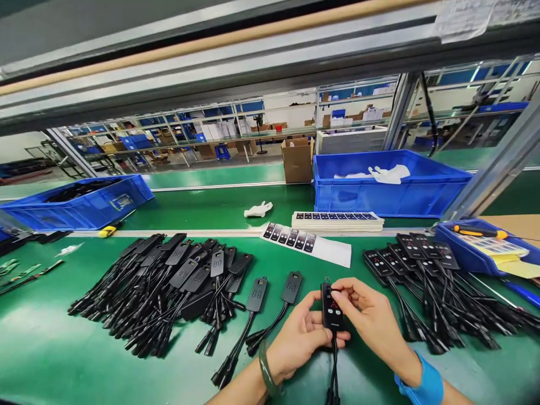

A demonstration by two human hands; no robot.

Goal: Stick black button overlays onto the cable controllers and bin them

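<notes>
Head view: black controller sitting upright-ish in frame, between both hands

So the left hand is gripping it low, fingers wrapping underneath. The right hand is touching the upper face with thumb and fingertips; can't tell if it's pinching anything. The long axis is running almost straight away from the wearer, with the metal loop pointing to the far side and the cables trailing back. White buttons are facing up.

Bare green desk is showing near the cables and beyond the loop, up to the label strip. A pale rail is edging the work surface farther back.

Two loose controllers are lying just left, a big pile is spreading beyond them, and another pile is crowding the right side. The blue bin is standing behind the label stack.
</notes>
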